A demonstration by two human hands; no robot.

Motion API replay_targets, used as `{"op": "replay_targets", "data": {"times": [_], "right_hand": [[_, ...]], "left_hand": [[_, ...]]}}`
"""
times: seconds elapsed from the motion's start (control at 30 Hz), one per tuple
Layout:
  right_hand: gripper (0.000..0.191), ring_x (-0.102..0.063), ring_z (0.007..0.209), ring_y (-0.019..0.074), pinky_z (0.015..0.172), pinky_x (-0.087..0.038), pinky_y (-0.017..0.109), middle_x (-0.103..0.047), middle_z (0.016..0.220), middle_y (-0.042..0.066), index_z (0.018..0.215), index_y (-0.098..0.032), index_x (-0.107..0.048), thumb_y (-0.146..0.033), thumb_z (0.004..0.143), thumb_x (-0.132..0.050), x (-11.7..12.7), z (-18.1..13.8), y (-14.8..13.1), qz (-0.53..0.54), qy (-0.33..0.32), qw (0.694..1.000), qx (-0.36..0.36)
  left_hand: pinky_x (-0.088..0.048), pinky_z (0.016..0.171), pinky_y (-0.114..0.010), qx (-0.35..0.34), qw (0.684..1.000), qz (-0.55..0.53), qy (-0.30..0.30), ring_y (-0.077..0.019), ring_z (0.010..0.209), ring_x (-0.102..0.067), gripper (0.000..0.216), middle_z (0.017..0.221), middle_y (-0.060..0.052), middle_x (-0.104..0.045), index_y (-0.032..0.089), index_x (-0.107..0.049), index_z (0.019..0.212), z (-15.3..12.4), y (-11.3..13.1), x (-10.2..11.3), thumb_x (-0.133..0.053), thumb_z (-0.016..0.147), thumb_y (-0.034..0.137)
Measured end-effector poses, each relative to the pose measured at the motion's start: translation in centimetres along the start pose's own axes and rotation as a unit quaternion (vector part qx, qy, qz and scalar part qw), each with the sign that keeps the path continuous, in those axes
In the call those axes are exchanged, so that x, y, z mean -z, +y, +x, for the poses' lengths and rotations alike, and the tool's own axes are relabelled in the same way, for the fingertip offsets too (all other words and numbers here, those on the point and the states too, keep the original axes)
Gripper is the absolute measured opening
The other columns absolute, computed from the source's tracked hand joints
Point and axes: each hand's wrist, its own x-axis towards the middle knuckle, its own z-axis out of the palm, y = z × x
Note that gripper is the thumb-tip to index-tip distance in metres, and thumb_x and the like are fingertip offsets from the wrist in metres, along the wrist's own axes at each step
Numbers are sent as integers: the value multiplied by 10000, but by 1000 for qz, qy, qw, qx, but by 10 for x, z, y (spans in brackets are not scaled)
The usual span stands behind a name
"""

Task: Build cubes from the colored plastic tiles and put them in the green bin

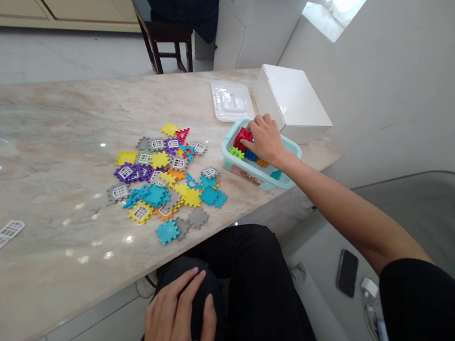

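My right hand reaches into a light-blue plastic basket, thumb and fingers closed around red interlocking plastic pieces at its left end. Beside these in the basket lie light-green pieces, with blue, orange and teal ones partly hidden under my hand. My left hand rests on my knee with its fingers stretched out and holds nothing. Left of the basket, a loose pile of flat toothed building pieces in yellow, purple, teal, grey and orange covers part of the marble table; some carry white window inserts.
A clear plastic lid and a white box stand behind the basket. White window frames lie at the table's left front. The marble table ends just above my legs. A phone and a charger lie at the right.
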Motion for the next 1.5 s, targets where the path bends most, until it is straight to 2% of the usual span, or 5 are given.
{"op": "replay_targets", "data": {"times": [0.17,0.3,0.6,1.03,1.5], "right_hand": [[172,-596,1176,359,1079,-509,547,-700,1154,146,1099,-186,-671,-343,1059,-614,57,-31,-21,96,141,983,-74],[243,-667,985,325,947,-576,512,-719,980,119,996,-245,-686,-350,1096,-491,103,-129,-78,227,286,915,-171],[490,-643,1419,411,1212,-527,649,-699,1499,172,1441,-253,-708,-334,961,-649,41,-313,-205,292,127,938,-136],[694,-424,1637,408,1310,-426,652,-495,1718,212,1664,-192,-507,-401,1017,-651,47,-351,-218,309,144,933,-117],[276,-715,1167,343,1100,-574,538,-771,1140,157,1123,-231,-806,-389,1052,-591,87,-335,-208,378,195,898,-111]], "left_hand": [[-507,1069,-456,-1,1000,15,-18,-310,1244,-697,362,1359,-141,-747,215,-676,1410,3,-2,1,-649,1055,281],[-495,1143,-531,4,998,65,-12,-340,1282,-700,306,1350,-120,-784,214,-753,1304,6,-3,-5,-620,1049,319],[-591,1018,-411,142,970,12,-197,-286,1103,-808,380,1125,-74,-870,229,-830,1030,34,-3,47,-450,1019,245],[-469,1187,-435,88,990,59,-88,-320,1286,-688,329,1324,-174,-781,148,-749,1251,-8,36,51,-522,1067,297],[-568,1128,-430,112,991,51,51,-325,1340,-707,360,1477,-154,-704,193,-690,1377,-74,50,62,-541,1135,413]]}}
